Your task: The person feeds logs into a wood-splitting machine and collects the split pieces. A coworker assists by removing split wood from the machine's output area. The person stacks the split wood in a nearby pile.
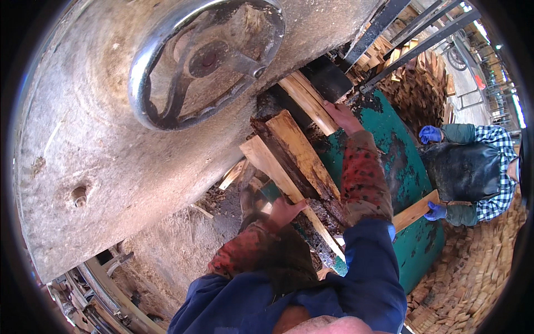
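My left hand [287, 212] holds a pale wooden slat [275, 167], thumb across its top face. Beside this slat lie a dark bark-edged strip [283, 154] and a broad yellowish board [302, 150], slanting side by side. My right hand [343, 117] rests at the edge of another pale wood piece [311, 102], which reaches back toward a black part of the machine; whether the fingers grip it is unclear. Under and beyond the wood is a green metal table [375, 125] with worn paint.
A large metal panel with a chrome handwheel [208, 62] stands at the left. Across the green table, a co-worker [467, 171] in blue gloves holds a board [415, 211]. Stacked wood pieces [471, 267] lie beyond. Dark metal bars [421, 48] cross the upper right.
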The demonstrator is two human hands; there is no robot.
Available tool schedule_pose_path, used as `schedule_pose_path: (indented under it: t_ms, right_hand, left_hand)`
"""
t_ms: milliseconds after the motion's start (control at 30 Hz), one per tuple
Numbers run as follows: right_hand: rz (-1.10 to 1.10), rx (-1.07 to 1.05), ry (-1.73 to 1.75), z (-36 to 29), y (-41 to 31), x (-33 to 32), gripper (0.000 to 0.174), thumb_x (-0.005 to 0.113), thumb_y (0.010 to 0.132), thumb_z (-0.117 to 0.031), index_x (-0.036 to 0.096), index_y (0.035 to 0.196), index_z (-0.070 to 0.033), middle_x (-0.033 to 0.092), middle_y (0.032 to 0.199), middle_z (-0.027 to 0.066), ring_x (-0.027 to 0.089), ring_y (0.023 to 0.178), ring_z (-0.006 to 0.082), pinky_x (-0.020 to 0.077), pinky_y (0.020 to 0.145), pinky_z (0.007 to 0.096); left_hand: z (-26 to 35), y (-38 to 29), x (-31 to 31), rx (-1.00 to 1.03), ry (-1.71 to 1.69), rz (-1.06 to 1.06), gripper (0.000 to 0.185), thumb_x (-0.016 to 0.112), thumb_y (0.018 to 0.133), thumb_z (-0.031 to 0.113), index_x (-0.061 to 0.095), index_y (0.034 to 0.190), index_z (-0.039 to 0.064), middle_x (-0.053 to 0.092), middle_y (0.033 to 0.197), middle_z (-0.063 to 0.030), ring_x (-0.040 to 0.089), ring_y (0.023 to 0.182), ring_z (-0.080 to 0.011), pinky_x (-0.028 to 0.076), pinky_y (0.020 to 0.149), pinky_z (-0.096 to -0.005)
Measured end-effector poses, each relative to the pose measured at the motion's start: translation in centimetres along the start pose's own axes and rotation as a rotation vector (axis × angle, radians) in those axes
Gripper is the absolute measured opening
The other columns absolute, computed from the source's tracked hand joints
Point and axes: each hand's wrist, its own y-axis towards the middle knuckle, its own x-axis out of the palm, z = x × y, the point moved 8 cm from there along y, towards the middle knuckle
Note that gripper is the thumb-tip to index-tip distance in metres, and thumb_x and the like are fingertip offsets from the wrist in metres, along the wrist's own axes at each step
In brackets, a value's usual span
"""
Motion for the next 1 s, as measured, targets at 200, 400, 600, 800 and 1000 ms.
schedule_pose_path:
  t_ms: [200, 400, 600, 800, 1000]
  right_hand:
    - [0.010, 0.061, -0.104, -0.3, -2.0, -1.5, 0.080, 0.057, 0.087, -0.069, 0.070, 0.098, 0.009, 0.070, 0.094, 0.0218, 0.066, 0.087, 0.0263, 0.0491, 0.079, 0.0397]
    - [0.074, -0.014, -0.080, 1.2, -1.7, -2.7, 0.075, 0.060, 0.087, -0.065, 0.070, 0.096, 0.008, 0.069, 0.086, 0.0159, 0.063, 0.080, 0.0234, 0.0484, 0.074, 0.0395]
    - [-0.037, -0.029, 0.106, 2.4, -1.4, -2.4, 0.062, 0.062, 0.093, -0.053, 0.068, 0.099, 0.009, 0.066, 0.081, 0.0106, 0.057, 0.074, 0.0152, 0.0474, 0.069, 0.0357]
    - [0.330, -0.690, -0.686, 3.5, -1.7, -4.6, 0.037, 0.055, 0.098, -0.034, 0.069, 0.103, 0.000, 0.070, 0.089, 0.0201, 0.067, 0.077, 0.0335, 0.0523, 0.073, 0.0414]
    - [0.419, -0.417, -0.524, 3.6, -0.2, -6.2, 0.026, 0.055, 0.095, -0.027, 0.068, 0.098, -0.004, 0.070, 0.094, 0.0174, 0.066, 0.091, 0.0374, 0.0518, 0.083, 0.0489]
  left_hand:
    - [-0.5, 0.2, 0.2, -0.028, 0.040, -0.031, 0.045, 0.082, 0.081, 0.037, 0.072, 0.096, -0.004, 0.074, 0.092, -0.0094, 0.066, 0.086, -0.0121, 0.055, 0.075, -0.0350]
    - [-1.5, 0.5, 0.8, -0.051, 0.026, -0.084, 0.044, 0.082, 0.081, 0.035, 0.071, 0.098, -0.004, 0.074, 0.095, -0.0089, 0.065, 0.087, -0.0109, 0.055, 0.076, -0.0345]
    - [-2.1, 0.4, 0.4, -0.073, 0.013, -0.047, 0.043, 0.082, 0.081, 0.033, 0.071, 0.096, -0.006, 0.073, 0.095, -0.0077, 0.065, 0.088, -0.0111, 0.055, 0.075, -0.0341]
    - [-1.5, 0.3, 1.2, -0.101, -0.031, -0.115, 0.040, 0.082, 0.081, 0.029, 0.071, 0.100, -0.004, 0.073, 0.098, -0.0077, 0.066, 0.089, -0.0120, 0.055, 0.077, -0.0339]
    - [-1.3, 0.6, 1.1, -0.025, -0.048, -0.100, 0.042, 0.082, 0.080, 0.028, 0.069, 0.106, -0.003, 0.072, 0.101, -0.0082, 0.066, 0.092, -0.0143, 0.055, 0.080, -0.0342]
